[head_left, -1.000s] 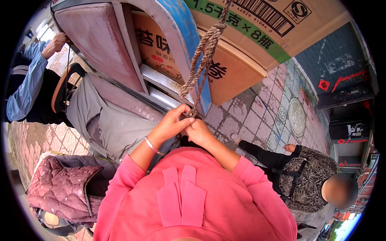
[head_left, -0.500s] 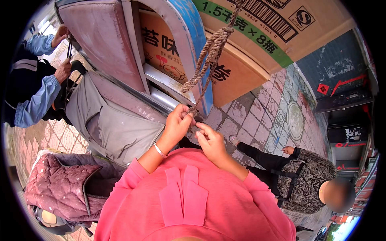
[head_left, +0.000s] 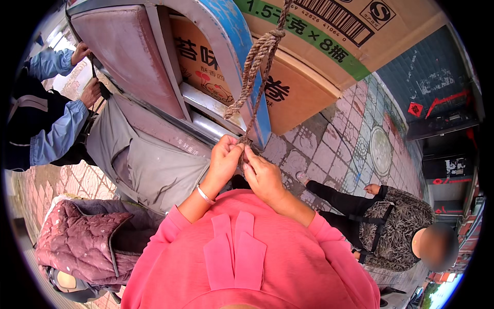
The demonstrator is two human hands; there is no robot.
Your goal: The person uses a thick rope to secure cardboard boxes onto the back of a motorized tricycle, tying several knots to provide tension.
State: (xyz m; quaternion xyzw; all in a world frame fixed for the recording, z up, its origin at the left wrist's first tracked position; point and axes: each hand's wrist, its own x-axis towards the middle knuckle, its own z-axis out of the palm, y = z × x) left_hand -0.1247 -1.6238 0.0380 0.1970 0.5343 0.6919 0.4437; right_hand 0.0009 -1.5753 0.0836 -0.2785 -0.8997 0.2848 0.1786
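Observation:
A brown braided rope (head_left: 261, 49) hangs down from the stacked cardboard boxes, past the blue curved rail (head_left: 226, 26) of a vehicle. At its lower end is a knot (head_left: 245, 140), gripped in the fingertips of my left hand (head_left: 222, 159), which wears a bracelet (head_left: 205, 194). My right hand (head_left: 263, 177) pinches the rope just below and beside the knot, its thumb and forefinger closed. Both hands meet in front of my pink top. The strands between my fingers are partly hidden.
Cardboard boxes (head_left: 296, 98) lean against the rail beside a padded seat back (head_left: 128, 56). A grey cloth (head_left: 154, 159) drapes over the seat. At the left a person in blue sleeves (head_left: 56, 121) holds a dark strap; a quilted cover (head_left: 77, 237) lies nearer. Another person (head_left: 393, 226) stands at the right.
My right hand has moved left and up to the knot, its fingers now closing on the rope beside my left hand. The view has shifted slightly; the person at the left still holds the strap.

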